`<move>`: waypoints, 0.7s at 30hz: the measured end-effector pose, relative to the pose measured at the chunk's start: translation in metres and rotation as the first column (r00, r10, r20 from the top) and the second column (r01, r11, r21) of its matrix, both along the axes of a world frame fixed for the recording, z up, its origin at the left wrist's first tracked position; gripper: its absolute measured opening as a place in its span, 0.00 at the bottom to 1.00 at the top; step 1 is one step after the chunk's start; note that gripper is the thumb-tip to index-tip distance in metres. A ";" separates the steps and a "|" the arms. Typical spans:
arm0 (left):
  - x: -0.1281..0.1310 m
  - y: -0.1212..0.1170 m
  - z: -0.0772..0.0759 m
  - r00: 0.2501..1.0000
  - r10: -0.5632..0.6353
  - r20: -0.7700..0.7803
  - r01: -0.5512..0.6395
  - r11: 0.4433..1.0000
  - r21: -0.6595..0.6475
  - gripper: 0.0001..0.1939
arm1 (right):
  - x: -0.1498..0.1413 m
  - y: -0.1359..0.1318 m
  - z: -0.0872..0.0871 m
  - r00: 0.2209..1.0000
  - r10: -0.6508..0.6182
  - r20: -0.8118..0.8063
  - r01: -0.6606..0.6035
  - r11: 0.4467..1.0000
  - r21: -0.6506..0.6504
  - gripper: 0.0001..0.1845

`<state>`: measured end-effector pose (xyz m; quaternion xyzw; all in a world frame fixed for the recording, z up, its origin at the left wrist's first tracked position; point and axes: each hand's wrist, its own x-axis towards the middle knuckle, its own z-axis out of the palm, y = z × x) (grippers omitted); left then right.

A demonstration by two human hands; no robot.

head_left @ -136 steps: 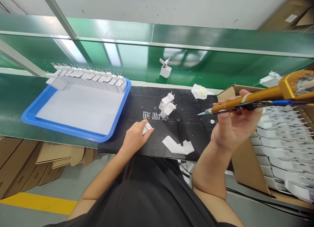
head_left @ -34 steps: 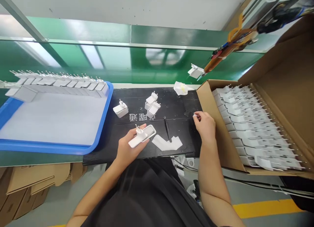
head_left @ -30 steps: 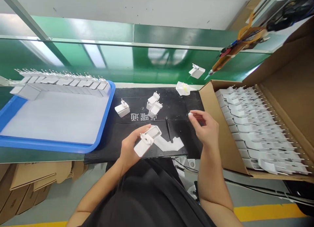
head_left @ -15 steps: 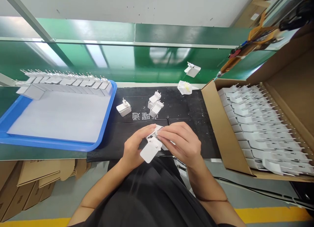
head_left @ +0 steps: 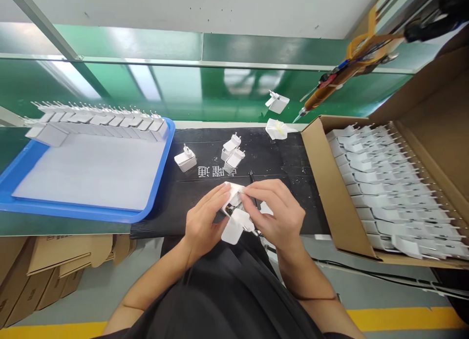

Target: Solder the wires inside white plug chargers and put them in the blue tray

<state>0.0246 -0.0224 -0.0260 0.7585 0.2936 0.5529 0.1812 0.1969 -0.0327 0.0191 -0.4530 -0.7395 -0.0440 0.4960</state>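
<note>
My left hand (head_left: 203,224) is closed round a white plug charger (head_left: 232,186), steadying its case just above the black mat. The charger's plug cover (head_left: 234,226) hangs off the near side, with dark inner parts showing in the gap. At the case's opening, my right hand (head_left: 276,214) pinches a small white piece (head_left: 241,189) between thumb and fingers; most of it is hidden. Under the right hand lie black tweezers (head_left: 251,177), partly covered, and a white paper strip (head_left: 266,208).
Several chargers stand on the mat, such as one charger (head_left: 185,159) at left. A blue tray (head_left: 170,134) holds a row of them. At right is a carton (head_left: 322,182) full of chargers, below a hanging orange soldering-iron-like tool (head_left: 322,92). A crumpled wipe (head_left: 276,129) lies behind.
My right hand let go of the orange tool, picked a small white piece off the mat and brought it to the charger in my left hand. One charger now stands near the tray.
</note>
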 end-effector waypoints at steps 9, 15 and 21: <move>-0.001 -0.008 -0.002 0.997 0.044 0.069 -0.022 0.956 -0.294 0.29 | 0.008 0.000 -0.001 0.918 -0.042 -0.396 -0.025 0.987 -0.162 0.14; -0.001 -0.008 0.013 0.995 0.046 0.090 0.003 0.875 -0.483 0.24 | 0.008 0.000 -0.008 0.688 0.024 -0.726 -0.305 0.916 -0.259 0.10; -0.002 -0.001 0.017 0.982 0.051 0.181 0.062 0.819 -0.570 0.18 | 0.027 0.007 -0.024 0.571 -0.081 -0.817 -0.291 0.911 -0.294 0.13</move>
